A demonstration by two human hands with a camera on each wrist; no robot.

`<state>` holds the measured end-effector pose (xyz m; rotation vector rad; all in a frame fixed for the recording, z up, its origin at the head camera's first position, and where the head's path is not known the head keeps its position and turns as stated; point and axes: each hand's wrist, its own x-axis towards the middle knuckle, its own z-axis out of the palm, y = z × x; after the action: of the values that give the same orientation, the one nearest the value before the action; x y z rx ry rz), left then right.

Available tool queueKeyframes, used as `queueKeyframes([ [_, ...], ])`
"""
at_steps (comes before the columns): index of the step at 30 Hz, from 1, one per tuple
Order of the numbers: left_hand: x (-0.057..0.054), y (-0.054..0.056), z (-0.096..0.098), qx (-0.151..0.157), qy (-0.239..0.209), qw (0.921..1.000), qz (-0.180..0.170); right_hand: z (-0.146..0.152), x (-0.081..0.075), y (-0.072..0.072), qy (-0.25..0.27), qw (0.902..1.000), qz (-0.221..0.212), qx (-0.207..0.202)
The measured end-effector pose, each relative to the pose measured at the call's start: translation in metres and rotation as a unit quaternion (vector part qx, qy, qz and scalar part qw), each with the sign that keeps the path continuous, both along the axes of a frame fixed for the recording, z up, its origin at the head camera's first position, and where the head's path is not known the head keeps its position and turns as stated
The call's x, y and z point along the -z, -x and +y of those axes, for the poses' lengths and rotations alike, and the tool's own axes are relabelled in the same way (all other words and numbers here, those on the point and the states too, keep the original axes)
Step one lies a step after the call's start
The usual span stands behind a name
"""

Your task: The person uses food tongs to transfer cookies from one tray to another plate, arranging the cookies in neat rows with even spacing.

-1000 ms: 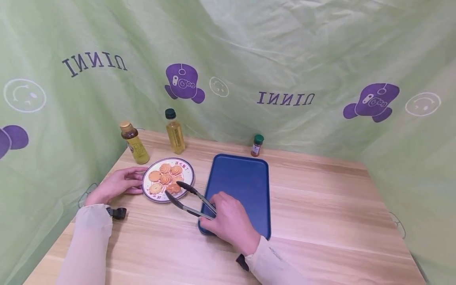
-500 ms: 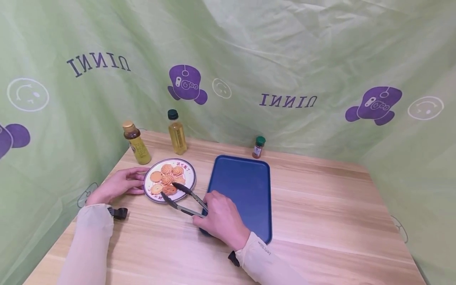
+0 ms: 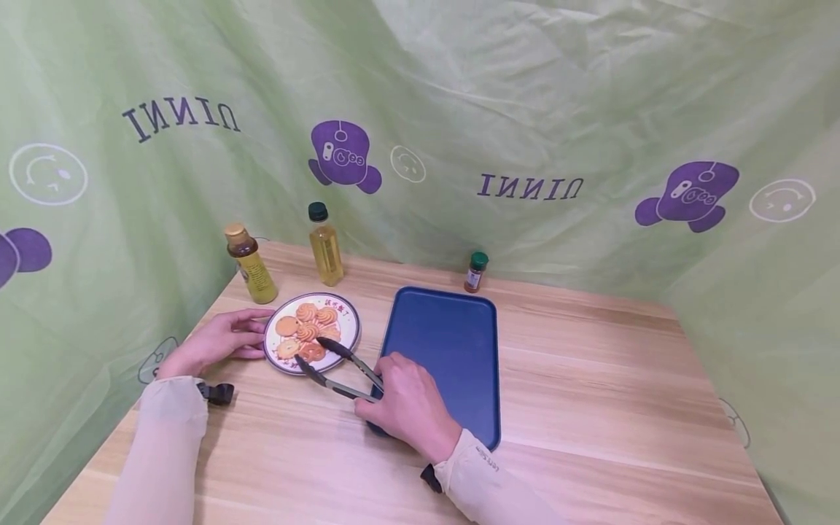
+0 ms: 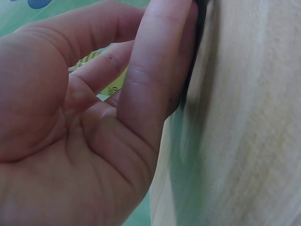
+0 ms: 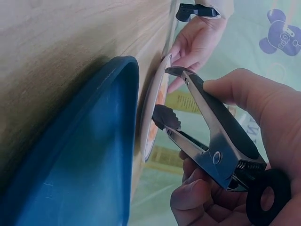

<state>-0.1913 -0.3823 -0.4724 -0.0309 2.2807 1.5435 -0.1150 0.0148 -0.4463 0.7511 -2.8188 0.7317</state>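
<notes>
The right hand (image 3: 410, 405) is gripping the tongs (image 3: 335, 364), whose parted tips are reaching over the near edge of the plate (image 3: 351, 328), either side of a biscuit (image 3: 313, 351). The biscuit is lying ahead and left of that hand; it is round, golden-orange and ridged. The left hand (image 3: 213, 341) is resting relaxed, fingertips touching the plate's far-left rim.

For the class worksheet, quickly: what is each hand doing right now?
Left hand: open, fingers touching the rim of the plate.
Right hand: gripping the tongs, whose tips are spread over a cookie.
</notes>
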Motion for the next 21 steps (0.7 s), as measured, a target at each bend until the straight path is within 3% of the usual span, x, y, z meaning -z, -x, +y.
queueKeyframes([
  [9, 0.0, -0.001, 0.0, 0.006, 0.002, 1.0, 0.007, 0.01, 0.008, -0.003, 0.04, 0.9987, -0.019, 0.024],
  [21, 0.002, 0.0, -0.002, 0.013, -0.005, 0.9999, 0.009, 0.037, 0.006, -0.011, 0.054, 0.9949, -0.054, 0.067],
])
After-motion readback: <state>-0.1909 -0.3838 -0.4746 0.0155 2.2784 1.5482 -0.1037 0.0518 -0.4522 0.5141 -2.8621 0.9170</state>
